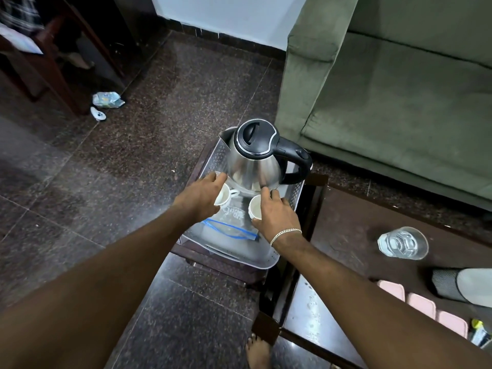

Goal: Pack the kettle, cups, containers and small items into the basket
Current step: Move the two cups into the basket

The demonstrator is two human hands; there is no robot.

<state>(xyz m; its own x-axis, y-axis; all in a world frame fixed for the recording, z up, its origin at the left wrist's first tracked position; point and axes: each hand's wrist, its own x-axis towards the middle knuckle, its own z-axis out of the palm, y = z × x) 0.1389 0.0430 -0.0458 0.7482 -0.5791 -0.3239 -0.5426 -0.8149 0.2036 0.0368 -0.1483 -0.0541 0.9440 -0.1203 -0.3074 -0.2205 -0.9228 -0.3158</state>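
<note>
A dark speckled stone floor fills the room, with a green sofa at the upper right and a low dark table beside it. A clear plastic basket sits on a small dark stand just left of the table. Inside it, at the far end, stands a steel kettle with a black lid and handle, upright. Nearer lies a clear zip bag with a blue seal, flat on the basket floor.

Both hands reach into the basket, each closed around a small white cup. The left hand grips a handled cup, tilted on its side — just in front of the kettle. The right hand, a chain bracelet at the wrist, holds the other cup by its side, mouth tipped toward the camera. A drinking glass lies on the table, well apart from the basket.
</note>
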